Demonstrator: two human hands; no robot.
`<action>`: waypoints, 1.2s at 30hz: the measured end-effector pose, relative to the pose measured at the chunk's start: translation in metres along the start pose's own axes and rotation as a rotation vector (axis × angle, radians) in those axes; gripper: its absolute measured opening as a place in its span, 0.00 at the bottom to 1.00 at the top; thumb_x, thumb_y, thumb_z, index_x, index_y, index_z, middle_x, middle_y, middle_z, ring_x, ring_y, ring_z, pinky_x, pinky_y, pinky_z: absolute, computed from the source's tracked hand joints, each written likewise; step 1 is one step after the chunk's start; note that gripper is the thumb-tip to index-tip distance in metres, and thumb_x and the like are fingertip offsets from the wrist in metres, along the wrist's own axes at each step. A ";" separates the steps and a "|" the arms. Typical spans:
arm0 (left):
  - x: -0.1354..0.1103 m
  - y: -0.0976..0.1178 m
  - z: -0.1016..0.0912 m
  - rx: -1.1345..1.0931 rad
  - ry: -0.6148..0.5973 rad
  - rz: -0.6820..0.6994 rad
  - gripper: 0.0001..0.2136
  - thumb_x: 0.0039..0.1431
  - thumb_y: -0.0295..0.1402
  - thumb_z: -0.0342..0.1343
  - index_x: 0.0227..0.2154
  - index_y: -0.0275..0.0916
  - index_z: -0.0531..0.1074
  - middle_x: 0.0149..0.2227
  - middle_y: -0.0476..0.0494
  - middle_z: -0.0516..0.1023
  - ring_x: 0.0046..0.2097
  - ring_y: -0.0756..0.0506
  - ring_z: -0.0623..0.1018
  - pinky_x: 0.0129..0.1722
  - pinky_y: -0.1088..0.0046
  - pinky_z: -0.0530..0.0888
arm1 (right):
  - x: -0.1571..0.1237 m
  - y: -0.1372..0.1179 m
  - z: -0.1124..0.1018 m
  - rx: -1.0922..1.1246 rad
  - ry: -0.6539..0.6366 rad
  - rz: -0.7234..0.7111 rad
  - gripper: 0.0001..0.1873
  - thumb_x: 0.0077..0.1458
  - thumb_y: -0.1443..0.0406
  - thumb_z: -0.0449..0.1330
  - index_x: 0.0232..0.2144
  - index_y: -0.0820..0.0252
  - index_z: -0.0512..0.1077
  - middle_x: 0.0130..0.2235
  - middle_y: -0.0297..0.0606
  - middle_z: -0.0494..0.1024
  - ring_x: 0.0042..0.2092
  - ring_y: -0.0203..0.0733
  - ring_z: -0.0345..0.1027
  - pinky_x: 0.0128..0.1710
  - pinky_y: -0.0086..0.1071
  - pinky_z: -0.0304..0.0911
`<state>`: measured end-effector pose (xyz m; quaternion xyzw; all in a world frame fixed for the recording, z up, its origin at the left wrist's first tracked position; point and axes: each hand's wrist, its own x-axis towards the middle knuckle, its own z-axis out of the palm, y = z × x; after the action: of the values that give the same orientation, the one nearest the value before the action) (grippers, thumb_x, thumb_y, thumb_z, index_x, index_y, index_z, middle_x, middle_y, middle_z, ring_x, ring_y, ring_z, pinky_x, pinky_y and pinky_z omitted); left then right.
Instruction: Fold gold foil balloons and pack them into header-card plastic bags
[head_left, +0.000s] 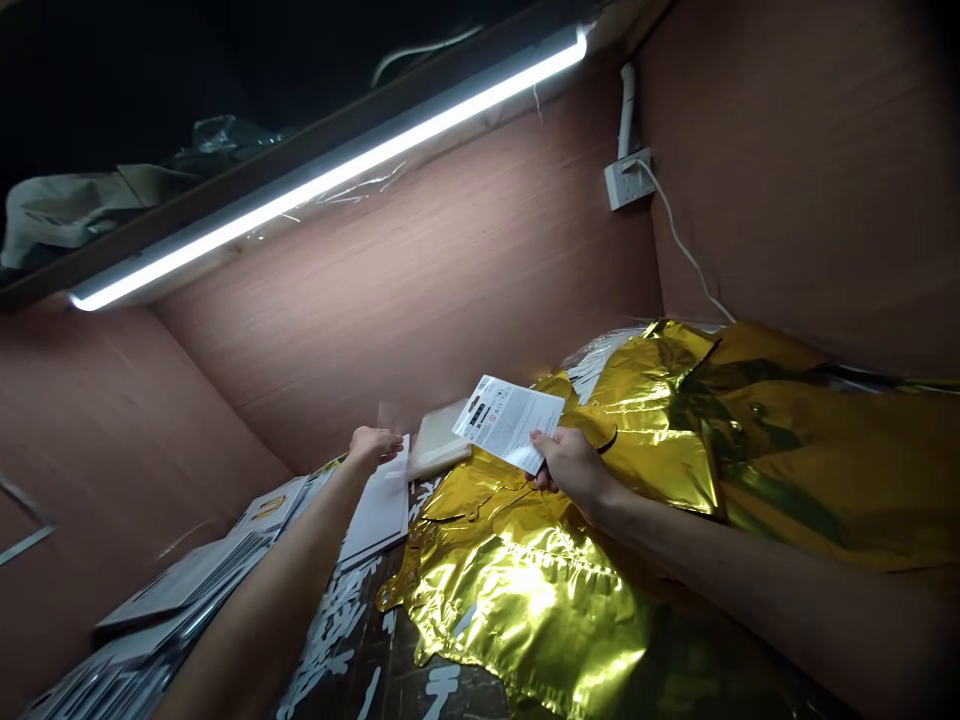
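My right hand [571, 466] is closed on a white printed card [508, 421], held above a heap of shiny gold foil balloons [645, 480]. My left hand [373, 444] reaches forward with its fingers curled at the edge of a clear plastic sleeve [439, 447], which is blurred by motion. Just below that hand lies a stack of white cards [379, 510].
More stacks of white packaged cards [187, 590] lie along the left side. Wooden panels [420, 280] wall in the bench, with a lit tube lamp [337, 170] overhead. A wall socket [628, 180] with a white cable sits at the back right corner.
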<state>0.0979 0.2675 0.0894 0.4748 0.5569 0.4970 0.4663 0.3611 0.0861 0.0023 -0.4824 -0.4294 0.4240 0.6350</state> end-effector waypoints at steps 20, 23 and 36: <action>-0.120 -0.084 -0.023 -0.675 -0.306 0.025 0.05 0.65 0.24 0.60 0.41 0.36 0.69 0.43 0.33 0.84 0.37 0.41 0.86 0.37 0.63 0.83 | -0.025 0.006 0.002 -0.407 -0.497 0.050 0.27 0.54 0.42 0.62 0.24 0.59 0.66 0.18 0.28 0.63 0.16 0.31 0.54 0.13 0.26 0.49; -0.121 -0.086 -0.025 -0.726 -0.328 0.033 0.05 0.66 0.23 0.58 0.44 0.33 0.71 0.45 0.30 0.83 0.39 0.40 0.86 0.39 0.61 0.83 | -0.022 0.000 -0.004 -0.391 -0.481 0.055 0.30 0.54 0.40 0.62 0.25 0.60 0.67 0.20 0.29 0.63 0.18 0.31 0.54 0.16 0.27 0.48; -0.129 -0.084 -0.028 -0.761 -0.409 0.020 0.06 0.66 0.23 0.59 0.44 0.32 0.71 0.44 0.28 0.83 0.42 0.38 0.85 0.42 0.59 0.83 | -0.017 -0.001 -0.014 -0.457 -0.446 0.020 0.31 0.53 0.38 0.63 0.24 0.60 0.67 0.20 0.31 0.64 0.20 0.34 0.55 0.19 0.29 0.47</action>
<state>0.0798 0.1316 0.0136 0.3631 0.2252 0.5672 0.7040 0.3702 0.0658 -0.0016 -0.5119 -0.6374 0.4181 0.3961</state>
